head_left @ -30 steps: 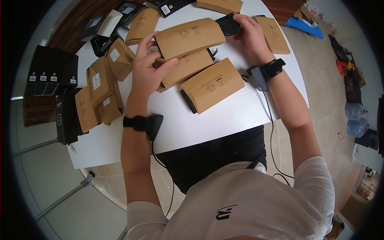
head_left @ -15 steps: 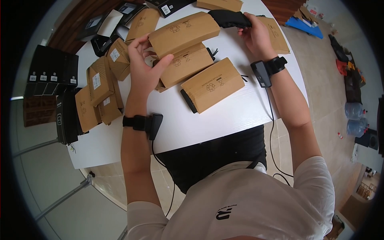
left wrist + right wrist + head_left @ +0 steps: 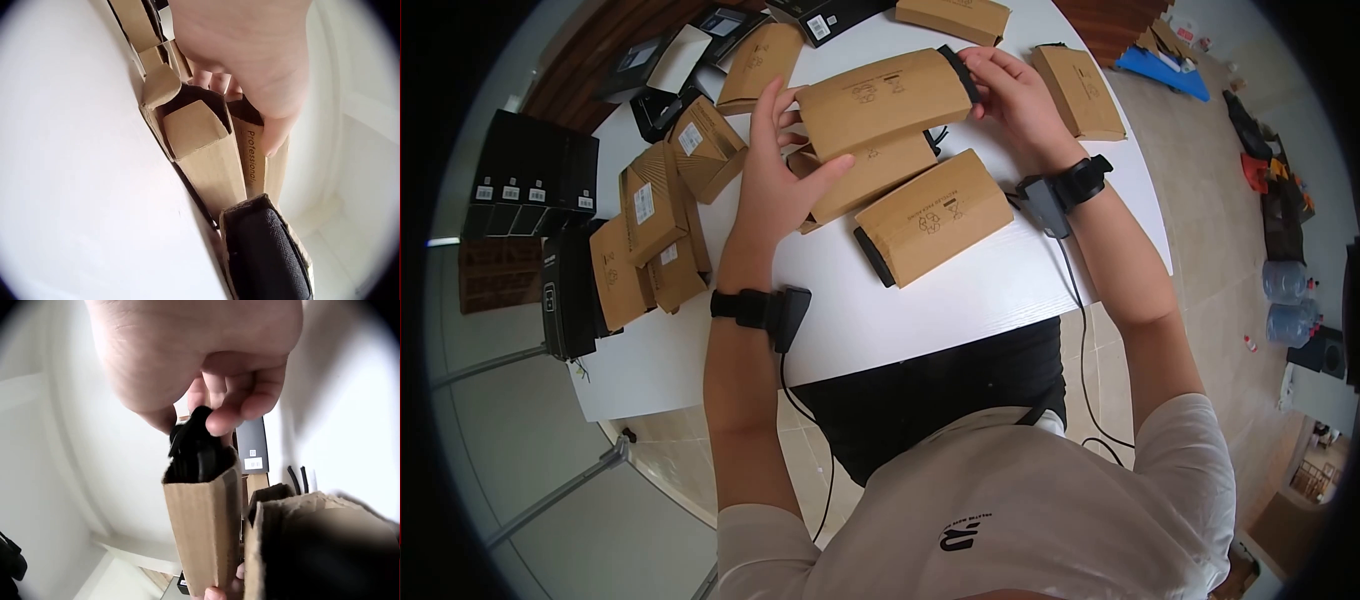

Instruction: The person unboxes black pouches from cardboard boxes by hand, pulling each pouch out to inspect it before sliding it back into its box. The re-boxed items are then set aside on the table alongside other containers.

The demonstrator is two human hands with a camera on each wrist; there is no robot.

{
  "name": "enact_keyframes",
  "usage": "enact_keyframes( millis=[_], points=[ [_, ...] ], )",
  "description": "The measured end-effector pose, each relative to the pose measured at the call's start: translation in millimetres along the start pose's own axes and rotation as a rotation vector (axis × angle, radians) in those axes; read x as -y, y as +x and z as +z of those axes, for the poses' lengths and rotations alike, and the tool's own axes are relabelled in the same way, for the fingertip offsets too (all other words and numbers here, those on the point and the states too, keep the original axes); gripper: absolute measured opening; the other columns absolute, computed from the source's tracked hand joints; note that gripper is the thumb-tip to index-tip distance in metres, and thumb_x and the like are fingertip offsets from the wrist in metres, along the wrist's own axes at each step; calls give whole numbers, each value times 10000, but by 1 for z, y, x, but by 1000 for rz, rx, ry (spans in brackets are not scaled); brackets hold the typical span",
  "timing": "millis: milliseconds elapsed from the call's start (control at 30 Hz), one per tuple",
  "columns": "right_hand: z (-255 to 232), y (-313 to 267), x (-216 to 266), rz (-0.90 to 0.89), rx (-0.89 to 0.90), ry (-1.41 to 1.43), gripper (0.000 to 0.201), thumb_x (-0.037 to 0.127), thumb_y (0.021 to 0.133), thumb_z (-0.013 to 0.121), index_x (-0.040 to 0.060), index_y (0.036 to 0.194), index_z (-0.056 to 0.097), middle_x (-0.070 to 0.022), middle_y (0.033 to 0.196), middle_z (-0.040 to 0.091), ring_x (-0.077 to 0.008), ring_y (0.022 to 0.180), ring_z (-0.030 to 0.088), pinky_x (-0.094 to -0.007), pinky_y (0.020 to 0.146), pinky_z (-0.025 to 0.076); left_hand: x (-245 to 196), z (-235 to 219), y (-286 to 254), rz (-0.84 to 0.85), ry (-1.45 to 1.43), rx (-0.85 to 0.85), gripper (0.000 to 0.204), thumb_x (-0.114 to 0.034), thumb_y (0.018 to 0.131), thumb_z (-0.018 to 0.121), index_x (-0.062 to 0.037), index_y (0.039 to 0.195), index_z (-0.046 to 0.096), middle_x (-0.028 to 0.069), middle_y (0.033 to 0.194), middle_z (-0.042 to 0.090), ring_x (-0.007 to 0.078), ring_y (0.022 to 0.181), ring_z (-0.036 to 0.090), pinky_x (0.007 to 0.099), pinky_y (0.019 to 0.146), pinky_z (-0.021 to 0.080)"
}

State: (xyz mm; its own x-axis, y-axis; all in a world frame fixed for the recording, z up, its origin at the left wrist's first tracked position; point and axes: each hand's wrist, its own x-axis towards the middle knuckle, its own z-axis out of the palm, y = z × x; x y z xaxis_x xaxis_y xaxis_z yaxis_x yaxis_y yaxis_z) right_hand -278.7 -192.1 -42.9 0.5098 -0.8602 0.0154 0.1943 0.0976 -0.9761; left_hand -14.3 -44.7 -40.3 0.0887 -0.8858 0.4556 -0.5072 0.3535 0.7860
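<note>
The left hand (image 3: 785,185) grips the left end of a brown cardboard sleeve (image 3: 885,98), thumb on its near side, fingers behind. At the sleeve's right end the right hand (image 3: 1025,108) pinches a black item (image 3: 960,72), most of which is inside the sleeve. In the right wrist view the black item (image 3: 199,447) stands out of the sleeve's opening (image 3: 203,525) between thumb and fingers. Below the held sleeve lie a second brown sleeve (image 3: 870,180) and a third (image 3: 935,220), with black at its left end.
Several brown boxes (image 3: 645,205) are heaped at the left beside black boxes (image 3: 530,175). More boxes lie along the far side, among them a black one (image 3: 825,18) and a brown one (image 3: 955,15). Another brown box (image 3: 1080,92) lies right of the right hand on the white table (image 3: 830,310).
The black item, which stretched out to the right of the sleeve, is now mostly inside it. The right hand has moved left to the sleeve's end, and the sleeve has shifted slightly right.
</note>
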Motion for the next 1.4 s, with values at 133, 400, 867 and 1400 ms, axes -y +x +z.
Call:
enact_keyframes(
  millis=[133, 400, 867, 1400],
  points=[
    [4, -6, 6, -17, 74, -6, 293, 276, 977, 629, 76, 1189, 660, 40, 814, 594, -83, 646, 568, -227, 665, 487, 1, -1, 0, -39, -29, -15, 1011, -135, 719, 850, -8, 1516, 240, 183, 1440, 460, 285, 1242, 522, 372, 964, 481],
    [0, -2, -1, -10, 118, -77, 286, 250, 1007, 588, 64, 1218, 640, 31, 852, 608, -72, 697, 519, -222, 707, 461, 1, -2, -1, -32, -40, 9, 988, -137, 725, 848, -22, 1515, 265, 207, 1454, 448, 298, 1279, 510, 378, 980, 478],
    [2, -4, 1, 82, 86, -86, 253, 257, 962, 605, 63, 1123, 628, 35, 846, 603, -67, 650, 522, -225, 653, 451, -4, -2, -2, -139, -36, 91, 959, -64, 756, 809, -49, 1536, 251, 195, 1500, 411, 292, 1325, 473, 404, 1093, 393],
    [10, -8, -1, 49, 149, -56, 199, 230, 1020, 555, 68, 971, 660, 48, 786, 584, -46, 688, 475, -204, 620, 385, -9, -3, 0, -151, -84, 99, 901, -118, 729, 829, -62, 1490, 349, 128, 1238, 554, 246, 1126, 548, 367, 983, 456]
  ],
)
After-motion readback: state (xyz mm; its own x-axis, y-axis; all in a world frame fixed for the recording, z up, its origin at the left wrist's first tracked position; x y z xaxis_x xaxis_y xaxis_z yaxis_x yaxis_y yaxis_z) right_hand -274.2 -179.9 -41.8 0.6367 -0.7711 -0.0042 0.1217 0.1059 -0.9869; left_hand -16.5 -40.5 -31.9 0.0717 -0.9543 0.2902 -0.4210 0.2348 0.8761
